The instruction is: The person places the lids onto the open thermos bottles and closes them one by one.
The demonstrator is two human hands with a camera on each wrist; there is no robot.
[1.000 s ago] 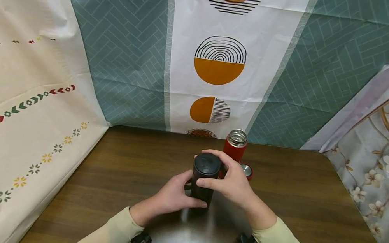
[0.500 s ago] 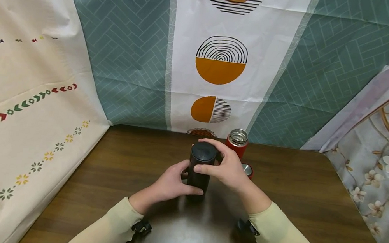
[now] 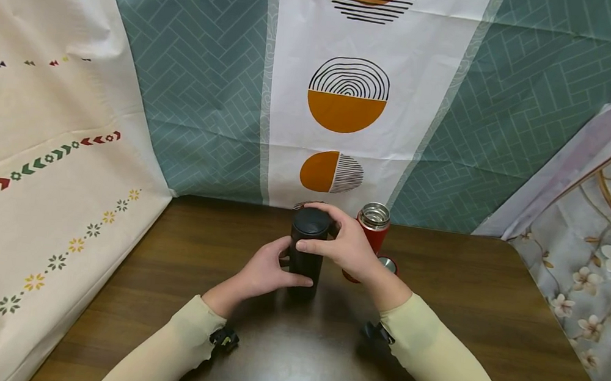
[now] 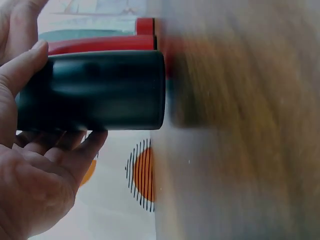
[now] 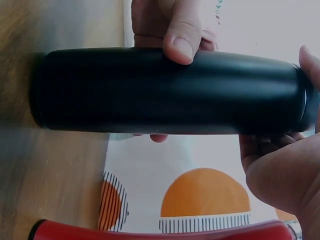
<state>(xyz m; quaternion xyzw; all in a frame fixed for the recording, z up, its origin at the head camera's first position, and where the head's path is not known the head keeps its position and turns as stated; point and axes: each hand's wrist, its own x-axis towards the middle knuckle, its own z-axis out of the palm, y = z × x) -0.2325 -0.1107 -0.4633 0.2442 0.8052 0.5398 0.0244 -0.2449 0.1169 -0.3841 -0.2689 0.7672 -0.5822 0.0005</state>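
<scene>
At a wood-grain table [image 3: 194, 253], I watch the left hand [image 3: 267, 265] and right hand [image 3: 352, 249] grip a smooth, cylindrical black bottle [image 3: 304, 265] near a metal-mouthed red flask [image 3: 376, 236].

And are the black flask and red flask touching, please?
Apart: the right wrist view shows patterned cloth through a clear gap between the black flask and the red flask.

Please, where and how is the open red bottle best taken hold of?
I would grip the red bottle round its upper body, below the silvery neck, coming from the person's right. It stands upright, its body looks round and its top is open. The held black bottle probably crowds the left; the lid lies low on the right, so stay above it.
</scene>
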